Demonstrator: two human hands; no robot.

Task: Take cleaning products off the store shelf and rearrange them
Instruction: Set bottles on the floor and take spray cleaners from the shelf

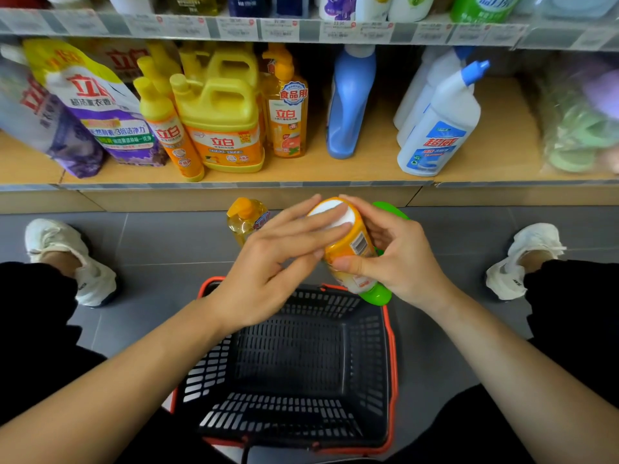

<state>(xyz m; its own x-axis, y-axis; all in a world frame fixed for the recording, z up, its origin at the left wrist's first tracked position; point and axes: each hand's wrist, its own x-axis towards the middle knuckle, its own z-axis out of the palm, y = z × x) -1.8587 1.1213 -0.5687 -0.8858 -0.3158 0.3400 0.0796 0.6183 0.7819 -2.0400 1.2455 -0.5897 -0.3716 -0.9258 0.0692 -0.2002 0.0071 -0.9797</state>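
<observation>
The person squats in front of a low store shelf (pixel 368 162). The right hand (pixel 395 256) grasps an orange detergent bottle (pixel 351 242): the thumb and the fingers are curled round its body. The bottle is in the air, tilted, with its white base turned up toward the shelf and its green cap (pixel 376 294) pointing down. It is seen just over the far rim of a black shopping basket (pixel 393 363) with a red edge, which stands on the grey floor (pixel 160 242) between the person's knees. The left hand (pixel 278 256) does not grasp. Its fingers are nearly straight and released, and they lie against the base and the side of the bottle. Behind the right hand a green object (pixel 390 209) shows partly; I cannot tell what it is.

On the floor, just behind the left hand, stands a yellow pump bottle (pixel 246 219). On the shelf, from left to right, stand purple and white refill pouches (pixel 97 105), a yellow jug with handle (pixel 222 128), an orange pump bottle (pixel 288 118), a blue bottle (pixel 350 105) and a white bottle with blue angled cap (pixel 442 125). A white shoe is at each side of the view, the left (pixel 67 256) and the right (pixel 526 259).
</observation>
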